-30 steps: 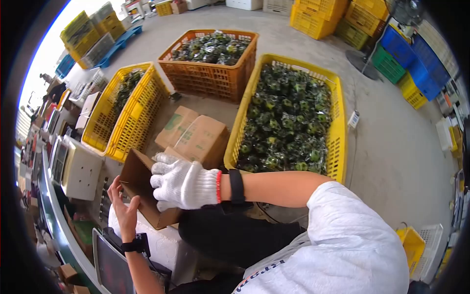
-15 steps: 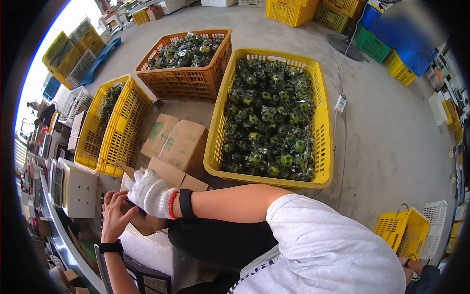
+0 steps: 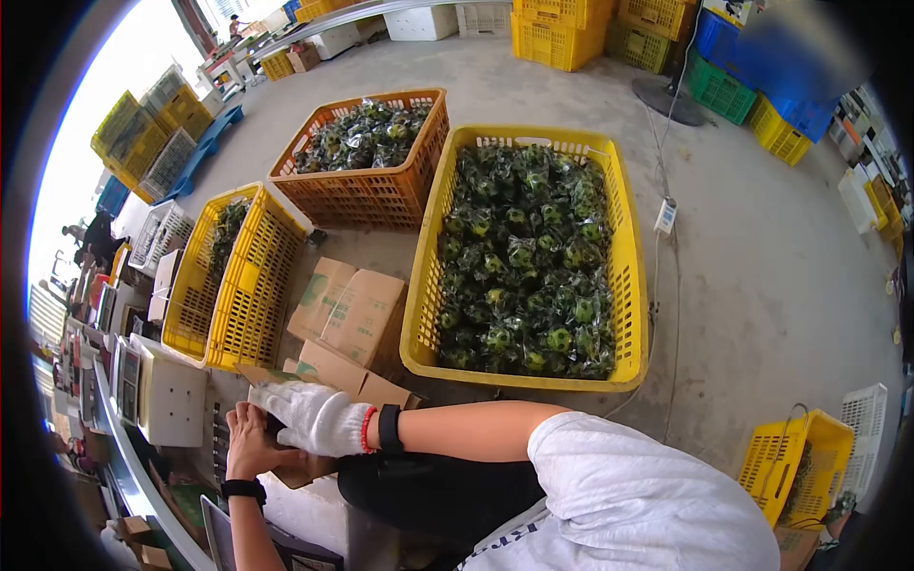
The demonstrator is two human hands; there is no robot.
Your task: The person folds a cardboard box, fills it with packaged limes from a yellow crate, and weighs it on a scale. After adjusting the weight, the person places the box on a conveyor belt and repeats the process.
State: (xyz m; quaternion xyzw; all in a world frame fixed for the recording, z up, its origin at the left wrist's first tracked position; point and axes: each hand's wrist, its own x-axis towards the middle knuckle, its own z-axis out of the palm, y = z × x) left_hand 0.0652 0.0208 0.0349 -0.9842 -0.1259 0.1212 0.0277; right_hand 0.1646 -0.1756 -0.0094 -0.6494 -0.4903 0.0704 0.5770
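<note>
My right hand (image 3: 314, 419), in a white knitted glove with a red cuff, reaches across to the lower left and lies over an open cardboard box, its fingers stretched out. Right beside it, my bare left hand (image 3: 251, 443) rests at the box's edge, fingers bent; whatever may be under them is hidden. Brown cardboard flaps (image 3: 345, 369) stick up around the gloved hand. Behind them stands a closed carton (image 3: 350, 309) with green print. A large yellow crate (image 3: 628, 285) full of plastic-wrapped green items stands to the right.
An orange crate (image 3: 362, 195) with wrapped items stands farther back, and a yellow crate (image 3: 249, 285) at the left. A white foam box (image 3: 173, 395) is near the left table edge. Cables (image 3: 674, 314) run along the floor at right. Stacked crates (image 3: 557, 38) stand behind.
The view has tilted up, so the crates and boxes appear lower. Both hands stay together at the box; the gloved hand now lies flatter, its fingers more stretched.
</note>
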